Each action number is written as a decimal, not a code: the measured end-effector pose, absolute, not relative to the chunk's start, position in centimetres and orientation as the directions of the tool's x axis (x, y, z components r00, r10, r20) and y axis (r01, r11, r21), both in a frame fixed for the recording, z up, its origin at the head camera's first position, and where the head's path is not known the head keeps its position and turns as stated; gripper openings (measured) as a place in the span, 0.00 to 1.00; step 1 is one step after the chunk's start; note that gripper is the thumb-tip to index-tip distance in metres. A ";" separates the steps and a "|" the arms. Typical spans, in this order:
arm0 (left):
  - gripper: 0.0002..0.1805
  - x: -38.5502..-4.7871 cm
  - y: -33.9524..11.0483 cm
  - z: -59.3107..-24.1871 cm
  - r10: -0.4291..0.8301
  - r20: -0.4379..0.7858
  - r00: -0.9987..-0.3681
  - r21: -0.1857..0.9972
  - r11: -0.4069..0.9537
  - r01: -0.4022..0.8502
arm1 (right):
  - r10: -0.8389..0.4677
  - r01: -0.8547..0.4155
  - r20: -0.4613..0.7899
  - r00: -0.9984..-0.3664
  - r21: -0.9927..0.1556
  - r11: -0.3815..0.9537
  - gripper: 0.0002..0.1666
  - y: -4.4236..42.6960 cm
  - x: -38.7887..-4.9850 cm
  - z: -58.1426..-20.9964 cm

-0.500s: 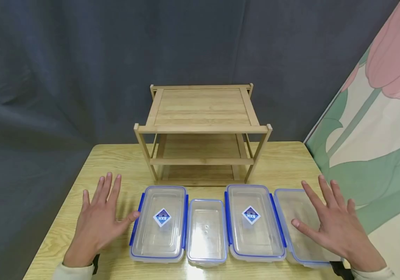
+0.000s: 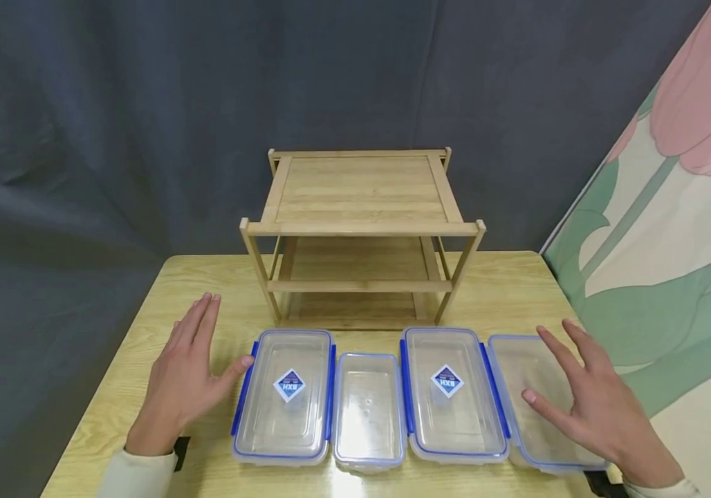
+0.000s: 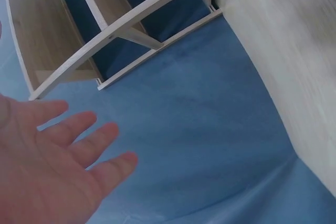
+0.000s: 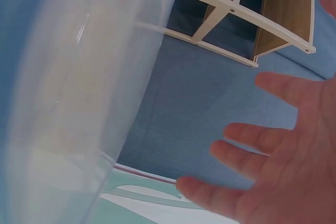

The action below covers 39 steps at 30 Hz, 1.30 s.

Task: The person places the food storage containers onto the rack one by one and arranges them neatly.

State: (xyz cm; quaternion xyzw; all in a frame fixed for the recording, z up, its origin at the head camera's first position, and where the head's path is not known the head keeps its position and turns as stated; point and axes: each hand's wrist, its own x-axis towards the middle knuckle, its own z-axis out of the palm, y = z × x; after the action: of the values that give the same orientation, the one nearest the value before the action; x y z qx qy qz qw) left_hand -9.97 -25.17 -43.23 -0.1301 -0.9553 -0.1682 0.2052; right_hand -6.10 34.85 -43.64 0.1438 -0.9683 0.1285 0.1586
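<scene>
My left hand [image 2: 180,380] is held left of the leftmost clear container [image 2: 283,422], thumb near its blue side clip, holding nothing. My right hand [image 2: 607,415], fingers spread and nothing held, is over the rightmost clear container [image 2: 532,370]. Between these two stand a narrower container [image 2: 368,408] and another wide one [image 2: 458,429] with a blue-and-white label. In the left wrist view the left hand [image 3: 63,166] shows its palm and extended fingers. The right wrist view shows the right hand [image 4: 283,145] with fingers apart beside a blurred clear container [image 4: 79,87].
A wooden shelf rack [image 2: 362,228] with three levels stands behind the containers on the wooden table [image 2: 113,387]. A dark curtain [image 2: 206,104] hangs behind, and a flower-patterned cloth [image 2: 673,277] is on the right.
The left hand has turned, its fingers closer together, and moved slightly right. The right hand has also turned a little, with its fingers lying differently. The containers and rack stay in place.
</scene>
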 end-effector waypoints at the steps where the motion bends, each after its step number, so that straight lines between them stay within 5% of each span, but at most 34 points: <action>1: 0.59 -10.2 -25.1 -43.2 0.177 0.448 -0.877 0.273 0.906 0.322 | -0.235 -0.320 0.348 -0.908 -0.211 0.924 0.61 34.9 -6.1 -43.7; 27: 0.43 -13.6 -24.1 -43.9 0.077 0.551 -0.831 0.489 0.777 0.396 | -0.167 -0.358 0.480 -0.861 -0.340 0.870 0.49 35.3 -5.5 -46.3; 39: 0.33 -16.3 -22.5 -43.7 0.028 0.575 -0.817 0.614 0.645 0.455 | -0.110 -0.259 0.396 -0.912 -0.348 0.901 0.34 36.5 -5.5 -47.1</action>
State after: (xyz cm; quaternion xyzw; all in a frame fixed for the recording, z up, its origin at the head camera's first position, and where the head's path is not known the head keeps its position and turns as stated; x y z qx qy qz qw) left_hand -16.30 -22.49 -43.69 -0.1393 -0.8664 -0.3976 0.2681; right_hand -5.50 36.54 -47.10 0.0964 -0.9570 0.2004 0.1865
